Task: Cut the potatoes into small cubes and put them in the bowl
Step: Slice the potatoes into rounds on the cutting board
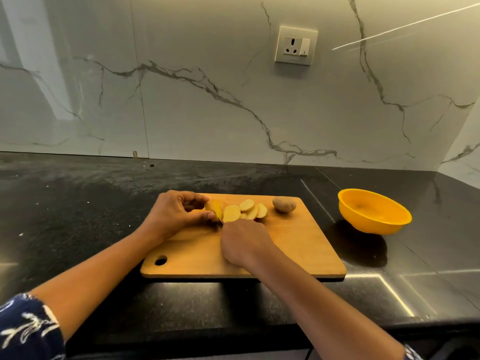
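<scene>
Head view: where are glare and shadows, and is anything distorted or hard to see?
Head view: glare strips on the counter at front right, a bright streak on the wall; the bowl casts a dark shadow to its front left; the wide lens bends the counter's back edge; the knife is nearly hidden by the right hand.
</scene>
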### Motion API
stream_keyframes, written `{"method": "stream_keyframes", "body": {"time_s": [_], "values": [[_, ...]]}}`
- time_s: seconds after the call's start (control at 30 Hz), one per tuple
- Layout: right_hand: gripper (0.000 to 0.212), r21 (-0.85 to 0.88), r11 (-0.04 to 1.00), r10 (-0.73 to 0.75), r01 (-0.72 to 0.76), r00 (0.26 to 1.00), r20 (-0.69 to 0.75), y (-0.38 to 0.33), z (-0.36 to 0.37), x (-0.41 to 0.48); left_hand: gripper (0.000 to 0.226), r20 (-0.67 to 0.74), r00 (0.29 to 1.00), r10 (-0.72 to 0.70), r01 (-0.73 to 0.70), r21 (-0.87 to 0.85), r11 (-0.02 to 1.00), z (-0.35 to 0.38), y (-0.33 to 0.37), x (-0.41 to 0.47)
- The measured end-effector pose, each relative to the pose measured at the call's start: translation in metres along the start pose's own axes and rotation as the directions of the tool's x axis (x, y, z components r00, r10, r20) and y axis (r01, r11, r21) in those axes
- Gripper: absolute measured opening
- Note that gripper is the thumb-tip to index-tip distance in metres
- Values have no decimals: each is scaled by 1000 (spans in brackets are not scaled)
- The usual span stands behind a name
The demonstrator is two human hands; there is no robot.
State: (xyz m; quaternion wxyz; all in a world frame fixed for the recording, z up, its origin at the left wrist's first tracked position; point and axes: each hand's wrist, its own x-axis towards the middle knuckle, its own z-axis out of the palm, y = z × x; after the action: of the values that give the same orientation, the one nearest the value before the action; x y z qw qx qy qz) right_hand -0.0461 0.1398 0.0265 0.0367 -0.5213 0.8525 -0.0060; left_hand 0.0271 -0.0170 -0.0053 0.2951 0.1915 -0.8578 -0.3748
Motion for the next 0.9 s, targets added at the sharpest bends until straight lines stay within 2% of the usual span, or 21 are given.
{"method": "stream_keyframes", "body": {"time_s": [0.27, 0.5, 0.6, 0.7, 0.8, 0.9], "values": [[24, -39, 998, -36, 38, 998, 58, 20, 2, -37, 51, -1, 1000, -13, 13, -5, 1000, 1, -5, 3], [27, 132, 991, 29, -36, 998, 57, 51, -12, -63, 51, 95, 995, -15, 18, -38, 999, -5, -11, 4], [33, 218, 974, 78, -56, 993, -92, 71, -31, -63, 47, 127, 992, -26, 24, 18, 1000, -8, -13, 7], [33, 317, 948, 85, 19, 947, -309, 85, -44, -34, 50, 163, 986, -41, 31, 60, 998, -13, -14, 7], [28, 340, 932, 69, 122, 864, -499, 99, -31, 12, 73, 209, 977, -50, 27, 111, 993, -16, -12, 6], [25, 406, 892, 94, 198, 798, -595, 108, 0, 39, 91, 260, 964, -50, -10, 224, 975, -12, -14, 9]]}}
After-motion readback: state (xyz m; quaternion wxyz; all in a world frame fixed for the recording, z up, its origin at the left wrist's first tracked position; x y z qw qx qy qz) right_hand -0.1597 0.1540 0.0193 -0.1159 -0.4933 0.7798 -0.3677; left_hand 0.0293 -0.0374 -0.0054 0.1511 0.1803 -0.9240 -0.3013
